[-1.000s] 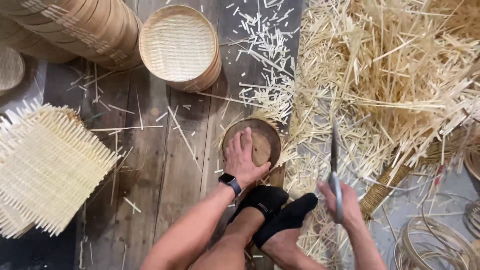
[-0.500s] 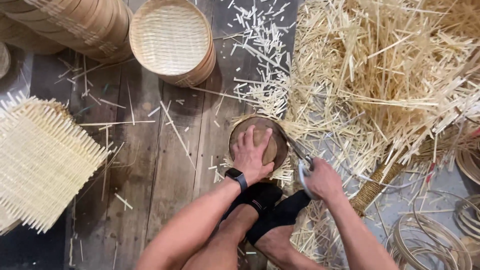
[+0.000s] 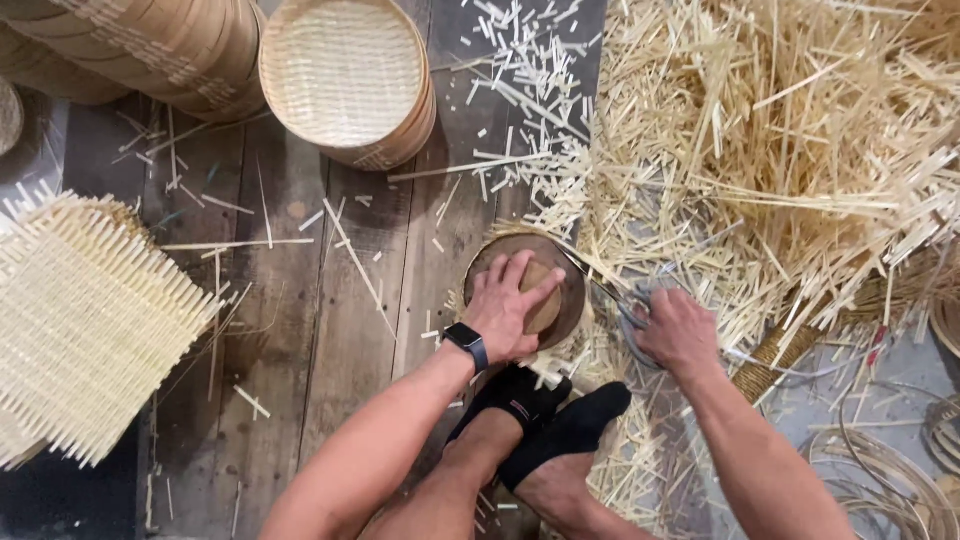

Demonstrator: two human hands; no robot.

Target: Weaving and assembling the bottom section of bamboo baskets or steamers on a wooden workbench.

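My left hand [image 3: 508,305], with a dark watch on the wrist, presses down flat on a small wooden disc that lies on a round dark wooden block [image 3: 572,285] on the plank floor. My right hand [image 3: 680,332] grips a pair of metal scissors [image 3: 618,300]. The blades point up and left along the block's right rim, among thin bamboo strips that stick out there. My feet in black socks [image 3: 545,415] rest just below the block.
A big heap of cut bamboo strips [image 3: 780,150] fills the right side. A round woven basket [image 3: 345,75] and stacked bamboo hoops [image 3: 120,45] stand at the top left. A square woven mat [image 3: 85,320] lies left. Coiled strips [image 3: 880,480] sit at the bottom right.
My right hand came down from holding the scissors upright in the air to the block's right rim. My left hand stayed pressed on the block.
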